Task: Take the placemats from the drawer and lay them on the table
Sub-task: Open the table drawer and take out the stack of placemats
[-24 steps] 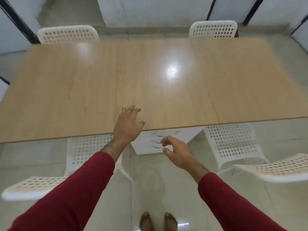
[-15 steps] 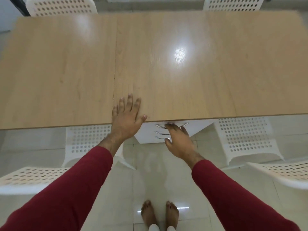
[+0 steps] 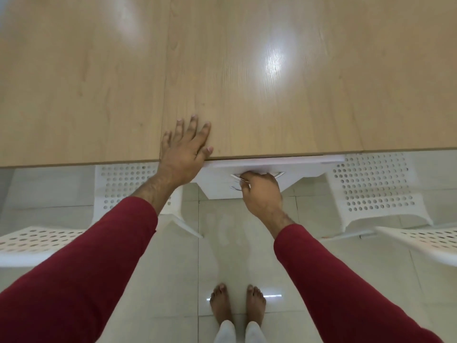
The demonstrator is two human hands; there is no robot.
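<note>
A white drawer unit (image 3: 217, 186) stands under the near edge of the light wooden table (image 3: 247, 82). Its top drawer (image 3: 296, 161) sticks out a little past the table edge. My right hand (image 3: 259, 194) is shut on the top drawer's metal handle (image 3: 280, 173), fingers curled under it. My left hand (image 3: 185, 149) lies flat on the table edge, fingers spread, just left of the drawer. No placemats are in view; the drawer's inside is hidden by the tabletop.
White perforated chairs stand under the table at left (image 3: 128, 186) and right (image 3: 376, 189). Two more chair seats jut in at the far left (image 3: 37, 241) and far right (image 3: 425, 241). My bare feet (image 3: 237, 303) stand on the pale tiled floor.
My view has moved closer and lower over the table edge. My right hand went from reaching at the handles to gripping the top one, and the top drawer has come out slightly.
</note>
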